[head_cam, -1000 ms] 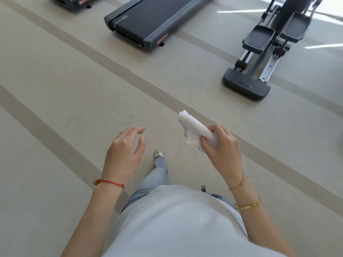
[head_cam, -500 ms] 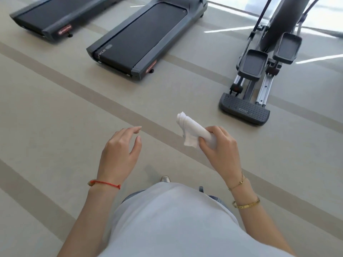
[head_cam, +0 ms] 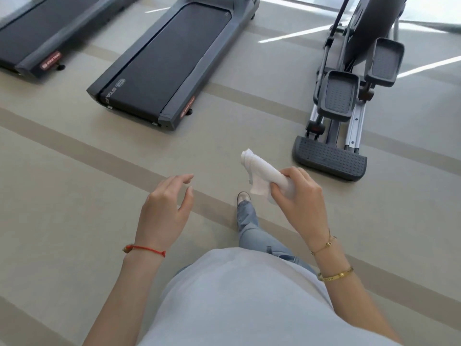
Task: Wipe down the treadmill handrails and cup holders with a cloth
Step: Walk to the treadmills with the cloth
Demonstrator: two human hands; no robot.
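Note:
My right hand (head_cam: 300,196) grips a rolled white cloth (head_cam: 259,172), whose free end sticks up and to the left. My left hand (head_cam: 166,208) hovers beside it with relaxed fingers and holds nothing. A dark grey treadmill (head_cam: 172,63) lies ahead on the floor, its rear end nearest me. Only its belt and deck show; its handrails and cup holders are out of view.
A second treadmill (head_cam: 32,38) lies at the upper left. An elliptical trainer (head_cam: 344,108) with two pedals and a ribbed rear step stands at the right. Beige floor (head_cam: 74,196) with darker stripes separates me from the machines. My foot (head_cam: 243,197) is forward.
The machines have drawn closer and lower in view as I walk toward them. A leg has swung forward. Both hands keep their pose, the cloth still in my right hand.

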